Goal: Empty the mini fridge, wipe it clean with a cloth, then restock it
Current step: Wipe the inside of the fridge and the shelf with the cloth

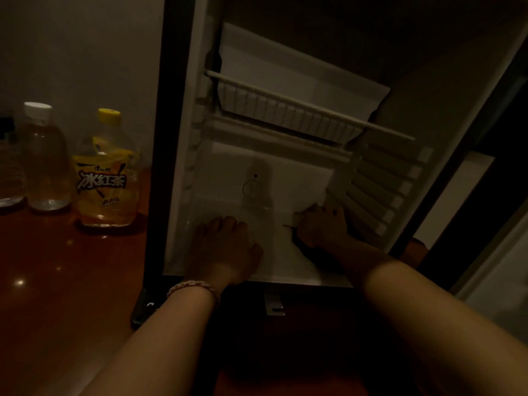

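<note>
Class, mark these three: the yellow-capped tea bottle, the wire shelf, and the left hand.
yellow-capped tea bottle (106, 181), head view, label.
wire shelf (288, 110), head view, middle of the grid.
left hand (225, 247), head view, back of hand.

right hand (321, 225) grip unclear, fridge (183, 138) top cropped

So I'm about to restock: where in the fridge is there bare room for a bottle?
The white wire shelf up top looks bare. The white fridge floor is free behind both hands; its front is crowded by the left hand and right hand.
</note>
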